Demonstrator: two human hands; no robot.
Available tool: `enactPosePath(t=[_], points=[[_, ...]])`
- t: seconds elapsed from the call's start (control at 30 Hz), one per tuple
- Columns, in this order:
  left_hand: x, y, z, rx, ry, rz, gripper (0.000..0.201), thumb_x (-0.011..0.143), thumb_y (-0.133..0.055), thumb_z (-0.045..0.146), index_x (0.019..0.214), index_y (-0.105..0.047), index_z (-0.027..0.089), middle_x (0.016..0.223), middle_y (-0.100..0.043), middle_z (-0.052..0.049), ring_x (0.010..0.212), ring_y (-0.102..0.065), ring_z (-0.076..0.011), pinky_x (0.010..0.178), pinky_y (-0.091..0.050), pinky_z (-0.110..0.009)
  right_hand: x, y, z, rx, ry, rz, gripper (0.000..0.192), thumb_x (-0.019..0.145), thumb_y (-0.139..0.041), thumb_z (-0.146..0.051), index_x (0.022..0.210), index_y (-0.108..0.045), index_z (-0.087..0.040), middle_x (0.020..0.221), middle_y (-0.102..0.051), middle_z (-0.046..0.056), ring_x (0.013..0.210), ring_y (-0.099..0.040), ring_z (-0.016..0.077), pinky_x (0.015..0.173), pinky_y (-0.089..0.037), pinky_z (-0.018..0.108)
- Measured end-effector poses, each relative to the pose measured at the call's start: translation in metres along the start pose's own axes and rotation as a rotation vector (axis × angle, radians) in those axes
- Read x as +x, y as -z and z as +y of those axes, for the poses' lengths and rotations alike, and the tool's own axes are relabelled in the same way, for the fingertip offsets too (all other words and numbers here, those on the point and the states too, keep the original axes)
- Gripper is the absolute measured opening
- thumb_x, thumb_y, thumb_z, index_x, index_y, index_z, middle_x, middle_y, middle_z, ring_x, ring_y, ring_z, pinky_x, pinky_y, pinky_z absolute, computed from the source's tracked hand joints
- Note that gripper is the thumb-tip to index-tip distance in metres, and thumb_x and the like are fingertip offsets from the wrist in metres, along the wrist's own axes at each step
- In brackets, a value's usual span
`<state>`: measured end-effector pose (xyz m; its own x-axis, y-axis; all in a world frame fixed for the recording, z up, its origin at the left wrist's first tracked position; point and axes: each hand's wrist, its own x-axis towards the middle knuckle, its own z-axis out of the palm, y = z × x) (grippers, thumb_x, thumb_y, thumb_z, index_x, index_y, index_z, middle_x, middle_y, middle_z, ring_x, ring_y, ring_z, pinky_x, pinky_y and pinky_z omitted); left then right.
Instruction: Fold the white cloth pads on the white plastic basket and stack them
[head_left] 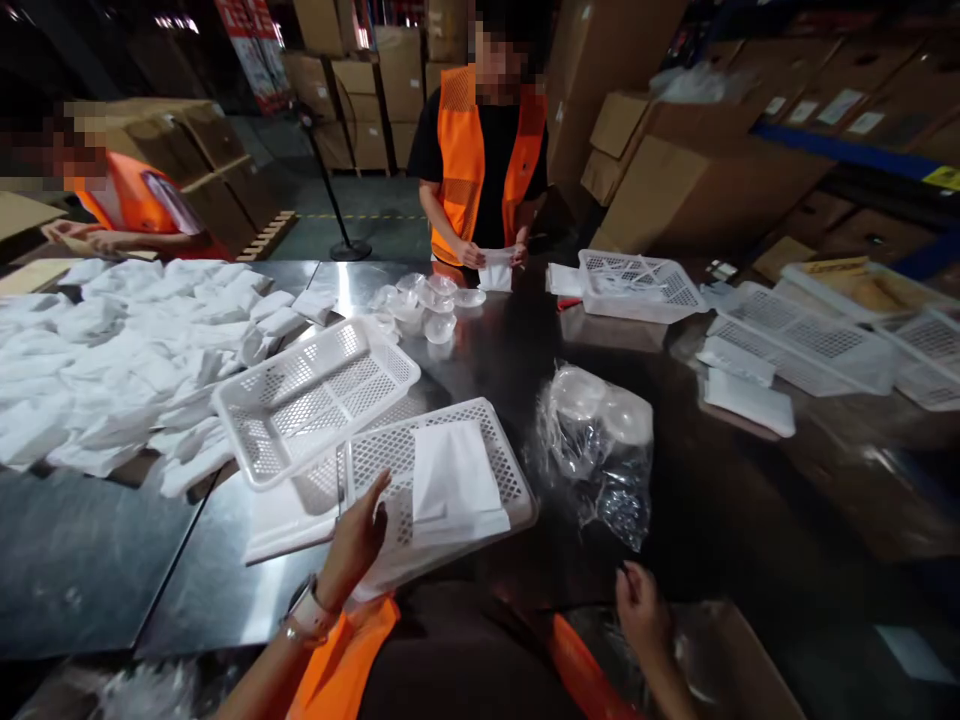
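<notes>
My left hand (360, 535) rests with spread fingers on the near rim of a white perforated plastic basket (495, 450) that holds a folded white sheet (454, 480). A second white basket (315, 395) leans tilted against it on the left. My right hand (641, 610) hovers low by the table's front edge, fingers loosely curled, with nothing seen in it. A clear plastic bag of round lids (600, 440) lies just beyond my right hand.
A heap of white folded packets (112, 360) covers the left of the steel table (97, 570). Clear cups (424, 300) sit mid-table. A person in an orange vest (484, 150) stands opposite; another sits far left (131, 205). More baskets (641, 285) and cartons fill the right.
</notes>
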<state>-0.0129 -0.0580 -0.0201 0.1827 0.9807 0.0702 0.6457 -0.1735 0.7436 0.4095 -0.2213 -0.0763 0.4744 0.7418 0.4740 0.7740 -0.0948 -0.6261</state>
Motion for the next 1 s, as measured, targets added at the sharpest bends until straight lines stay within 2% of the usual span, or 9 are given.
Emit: enactPosePath(t=[0.03, 0.1, 0.2, 0.27, 0.33, 0.47, 0.73, 0.9, 1.0], points=[[0.008, 0.0, -0.001, 0.143, -0.144, -0.027, 0.048, 0.093, -0.042, 0.024, 0.139, -0.054, 0.019, 0.141, -0.06, -0.015, 0.135, -0.052, -0.028, 0.112, -0.041, -0.051, 0.015, -0.019, -0.012, -0.032, 0.18, -0.04, 0.028, 0.095, -0.054, -0.048, 0.084, -0.072, -0.029, 0.078, -0.069, 0.014, 0.073, -0.07, 0.0253, 0.066, -0.055, 0.043], [0.024, -0.004, 0.001, 0.391, -0.431, -0.13, 0.052, 0.091, -0.045, 0.015, 0.142, -0.052, 0.023, 0.155, -0.046, -0.012, 0.147, -0.036, -0.0288, 0.12, -0.028, -0.056, 0.049, -0.061, -0.041, -0.033, 0.551, -0.27, 0.019, 0.097, -0.054, -0.03, 0.101, -0.073, -0.029, 0.103, -0.074, 0.013, 0.103, -0.069, 0.0255, 0.091, -0.055, 0.044], [0.044, -0.014, 0.009, 0.606, -0.749, -0.286, 0.062, 0.089, -0.052, 0.014, 0.148, -0.043, 0.03, 0.159, -0.04, -0.01, 0.149, -0.031, -0.0295, 0.122, -0.021, -0.059, 0.095, -0.117, -0.085, 0.028, 1.101, -0.523, 0.036, 0.096, -0.048, -0.015, 0.123, -0.066, -0.029, 0.131, -0.066, 0.008, 0.131, -0.054, 0.0231, 0.107, -0.047, 0.048], [0.052, -0.018, 0.011, 0.648, -0.854, -0.333, 0.06, 0.092, -0.055, 0.021, 0.149, -0.042, 0.033, 0.157, -0.043, -0.01, 0.148, -0.033, -0.0304, 0.121, -0.023, -0.059, 0.115, -0.142, -0.103, 0.056, 1.303, -0.619, 0.041, 0.093, -0.049, -0.012, 0.129, -0.063, -0.027, 0.137, -0.063, 0.009, 0.137, -0.049, 0.0234, 0.11, -0.044, 0.05], [0.057, -0.018, 0.011, 0.648, -0.891, -0.361, 0.054, 0.094, -0.054, 0.026, 0.147, -0.045, 0.035, 0.154, -0.046, -0.01, 0.146, -0.036, -0.031, 0.119, -0.028, -0.058, 0.125, -0.157, -0.107, 0.071, 1.388, -0.694, 0.041, 0.091, -0.051, -0.013, 0.128, -0.064, -0.024, 0.136, -0.063, 0.011, 0.138, -0.048, 0.0254, 0.111, -0.042, 0.052], [0.064, -0.011, 0.013, 0.627, -0.856, -0.458, 0.053, 0.095, -0.049, 0.018, 0.143, -0.049, 0.04, 0.153, -0.048, -0.008, 0.144, -0.041, -0.0284, 0.119, -0.029, -0.056, 0.132, -0.165, -0.096, 0.115, 1.343, -0.832, 0.047, 0.084, -0.052, -0.011, 0.129, -0.065, -0.019, 0.137, -0.062, 0.016, 0.135, -0.051, 0.0274, 0.11, -0.042, 0.052], [0.07, -0.018, 0.021, 0.521, -0.753, -0.584, 0.057, 0.089, -0.05, 0.011, 0.138, -0.056, 0.039, 0.155, -0.046, -0.008, 0.142, -0.043, -0.0283, 0.119, -0.028, -0.058, 0.123, -0.158, -0.092, 0.112, 0.941, -1.101, 0.055, 0.079, -0.053, -0.007, 0.131, -0.063, -0.021, 0.141, -0.059, 0.013, 0.132, -0.055, 0.0234, 0.114, -0.036, 0.05], [0.066, -0.021, 0.007, 0.258, -0.647, -0.608, 0.063, 0.079, -0.051, 0.009, 0.137, -0.059, 0.031, 0.153, -0.05, -0.007, 0.141, -0.045, -0.0265, 0.121, -0.028, -0.054, 0.113, -0.16, -0.09, 0.264, 0.762, -1.04, 0.039, 0.088, -0.057, -0.027, 0.124, -0.069, -0.021, 0.128, -0.068, 0.013, 0.122, -0.062, 0.0249, 0.109, -0.043, 0.05], [0.057, -0.029, 0.003, -0.06, -0.412, -0.43, 0.046, 0.083, -0.045, 0.017, 0.122, -0.069, 0.024, 0.128, -0.07, -0.008, 0.126, -0.06, -0.0249, 0.116, -0.037, -0.05, 0.105, -0.171, -0.093, 0.37, 0.399, -0.815, 0.029, 0.089, -0.056, -0.04, 0.092, -0.078, -0.021, 0.089, -0.078, 0.009, 0.085, -0.072, 0.0227, 0.08, -0.057, 0.039]])
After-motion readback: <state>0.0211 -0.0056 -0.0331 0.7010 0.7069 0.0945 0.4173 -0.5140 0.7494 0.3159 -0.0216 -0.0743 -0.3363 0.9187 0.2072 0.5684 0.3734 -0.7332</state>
